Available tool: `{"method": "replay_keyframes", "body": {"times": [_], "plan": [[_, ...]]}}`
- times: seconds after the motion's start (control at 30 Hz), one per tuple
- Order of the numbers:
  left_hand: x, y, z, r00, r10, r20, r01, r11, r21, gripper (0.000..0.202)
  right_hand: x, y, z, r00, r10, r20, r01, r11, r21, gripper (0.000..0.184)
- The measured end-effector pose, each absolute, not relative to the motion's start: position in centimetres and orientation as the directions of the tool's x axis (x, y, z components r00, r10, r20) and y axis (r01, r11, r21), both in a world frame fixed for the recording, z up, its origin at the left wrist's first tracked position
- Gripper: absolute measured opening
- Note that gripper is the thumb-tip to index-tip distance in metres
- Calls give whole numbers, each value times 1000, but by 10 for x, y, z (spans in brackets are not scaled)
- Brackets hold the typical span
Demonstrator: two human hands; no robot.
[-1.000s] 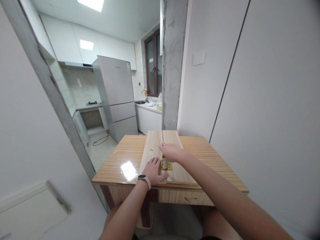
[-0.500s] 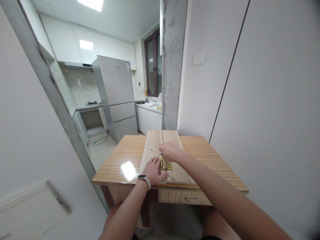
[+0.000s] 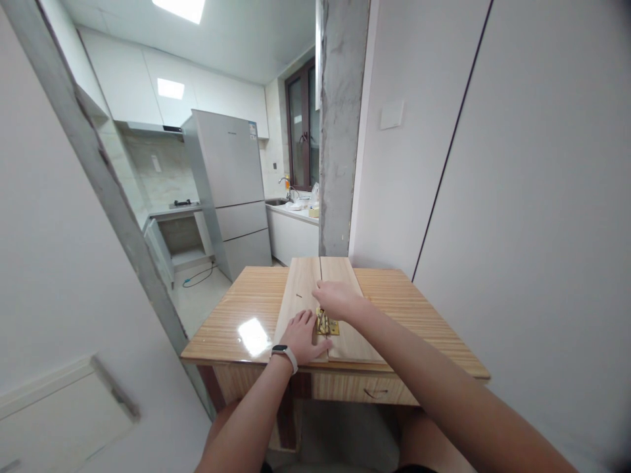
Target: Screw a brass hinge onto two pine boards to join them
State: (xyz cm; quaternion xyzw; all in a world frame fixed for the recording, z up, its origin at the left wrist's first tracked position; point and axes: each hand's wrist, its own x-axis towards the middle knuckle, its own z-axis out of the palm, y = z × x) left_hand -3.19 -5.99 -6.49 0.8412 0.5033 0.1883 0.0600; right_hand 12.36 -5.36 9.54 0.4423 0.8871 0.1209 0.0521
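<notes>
Two pale wooden boards lie side by side, the left board (image 3: 300,279) and the right board (image 3: 345,269), with a narrow seam between them. Across the seam sits a brass-coloured hinge (image 3: 329,326). My left hand (image 3: 298,337) rests with fingers spread on the left board, its thumb reaching past the hinge's near end. Over the hinge's far end my right hand (image 3: 338,299) is closed in a fist; whatever its fingers grip is hidden. A small screw (image 3: 298,295) lies loose on the left board.
The boards rest on a glossy wood-grain table (image 3: 236,305) with a drawer (image 3: 365,389) at its front. A white wall (image 3: 517,197) stands close on the right. Beyond the doorway are a grey fridge (image 3: 231,157) and a kitchen counter (image 3: 296,230).
My right fist has turned slightly at the wrist over the hinge. My left hand, the boards and the loose screw stay in place.
</notes>
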Motion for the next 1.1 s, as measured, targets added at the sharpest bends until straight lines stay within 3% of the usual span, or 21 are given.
{"method": "replay_keyframes", "body": {"times": [0.4,0.67,0.8,0.97,1.1], "plan": [[-31,-62,-60,422,876,232,826,-477,301,86,120,-53,101,-623,782,1,754,601,263,26],[-32,-63,-59,425,874,236,824,-482,299,85,114,-40,96,-471,881,-43,852,468,234,35],[-32,-61,-62,428,874,232,825,-482,296,86,121,-42,93,-539,839,-81,814,543,209,39],[-33,-60,-65,418,876,243,823,-478,307,90,124,-51,97,-618,786,-17,753,598,274,21],[-33,-60,-65,421,872,250,822,-483,300,90,123,-54,100,-665,747,-1,718,639,276,19]]}}
